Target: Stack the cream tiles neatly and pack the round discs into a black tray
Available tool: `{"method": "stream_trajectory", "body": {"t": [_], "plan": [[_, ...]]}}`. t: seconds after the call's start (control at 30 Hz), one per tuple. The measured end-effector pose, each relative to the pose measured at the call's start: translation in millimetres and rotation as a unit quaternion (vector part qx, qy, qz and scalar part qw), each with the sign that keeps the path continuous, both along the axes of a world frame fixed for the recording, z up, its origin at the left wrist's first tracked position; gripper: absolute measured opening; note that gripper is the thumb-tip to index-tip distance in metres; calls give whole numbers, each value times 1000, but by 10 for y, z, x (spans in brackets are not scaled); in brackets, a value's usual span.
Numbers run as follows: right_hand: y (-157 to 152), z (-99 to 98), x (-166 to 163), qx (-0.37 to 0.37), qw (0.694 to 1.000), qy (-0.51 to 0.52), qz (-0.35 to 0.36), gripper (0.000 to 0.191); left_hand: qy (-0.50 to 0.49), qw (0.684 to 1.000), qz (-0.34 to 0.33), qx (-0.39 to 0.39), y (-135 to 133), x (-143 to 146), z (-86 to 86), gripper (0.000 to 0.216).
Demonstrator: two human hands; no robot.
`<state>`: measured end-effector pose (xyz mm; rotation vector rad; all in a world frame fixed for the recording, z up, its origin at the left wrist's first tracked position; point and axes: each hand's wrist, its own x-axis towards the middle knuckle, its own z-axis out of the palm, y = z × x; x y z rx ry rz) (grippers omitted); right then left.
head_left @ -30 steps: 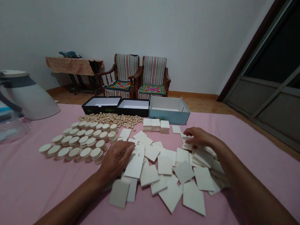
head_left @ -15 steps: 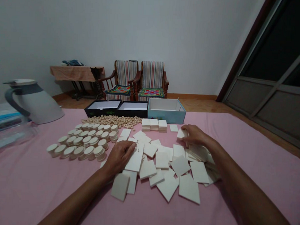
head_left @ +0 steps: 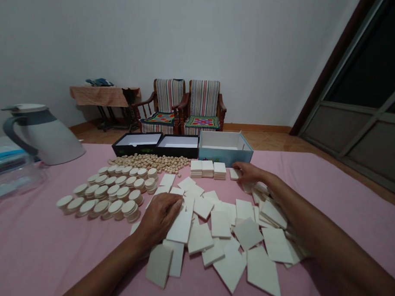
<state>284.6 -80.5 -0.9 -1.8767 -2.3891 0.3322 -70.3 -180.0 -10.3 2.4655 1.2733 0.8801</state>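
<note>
A small square tile (head_left: 233, 174) lies at the fingertips of the right hand (head_left: 252, 173), which reaches over from the right with its fingers bent; whether they grip the tile or only touch it, I cannot tell. Just left of that tile stand three neat stacks (head_left: 207, 169). Nearer the person spreads a loose pile of tiles (head_left: 221, 223), between the two forearms. The left hand (head_left: 161, 212) rests at the pile's left side, loosely curled beside a long tile (head_left: 181, 225); its underside is hidden, so any hold cannot be told. Left of it sit rows of stacked round discs (head_left: 113, 191), with small beads (head_left: 151, 162) behind, then two black boxes (head_left: 178, 153) and a blue box (head_left: 225, 156).
</note>
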Motion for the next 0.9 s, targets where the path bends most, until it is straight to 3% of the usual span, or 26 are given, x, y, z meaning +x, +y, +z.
{"method": "stream_trajectory", "body": {"t": [0.47,0.7,0.8,0.9], "plan": [[25,-14,-147,7,1000,-25,16,57,-4,1000,2,-19,1,-16,-22,27],[-202,232,57,-35,999,-37,-3,35,0,1000,-2,-22,9,-18,-25,28],[-338,232,91,-84,994,-63,-9,47,3,1000,5,-13,10,-19,-25,28],[-423,119,67,-87,992,-85,-28,56,4,1000,8,-9,14,-18,-22,29]]}}
